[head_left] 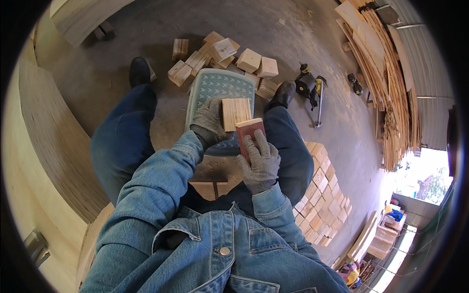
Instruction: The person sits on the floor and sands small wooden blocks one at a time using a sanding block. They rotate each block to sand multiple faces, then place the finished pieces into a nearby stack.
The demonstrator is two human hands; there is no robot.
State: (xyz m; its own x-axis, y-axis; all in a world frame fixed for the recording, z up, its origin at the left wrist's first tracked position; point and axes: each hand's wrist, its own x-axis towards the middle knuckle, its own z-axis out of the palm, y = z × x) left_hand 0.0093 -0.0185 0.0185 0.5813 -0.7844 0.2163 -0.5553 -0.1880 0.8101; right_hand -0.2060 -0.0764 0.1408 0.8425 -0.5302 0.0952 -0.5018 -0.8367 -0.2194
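While a pale green stool (222, 80) stands between the knees, the gloved left hand (207, 118) and right hand (261, 165) meet over it, half-closed: one grips a wooden block (236, 112), the other a reddish sanding block (251, 133) at its corner.

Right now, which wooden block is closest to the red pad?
The block in the left hand, right beside the red pad. The other blocks are all farther off, on the floor.

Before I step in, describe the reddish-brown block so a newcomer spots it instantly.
Find the patterned plastic stool between the person's legs. By its right side, the right hand grips the reddish-brown block, beside the wooden block in the left hand. Its reddish face sets it apart from that pale wood.
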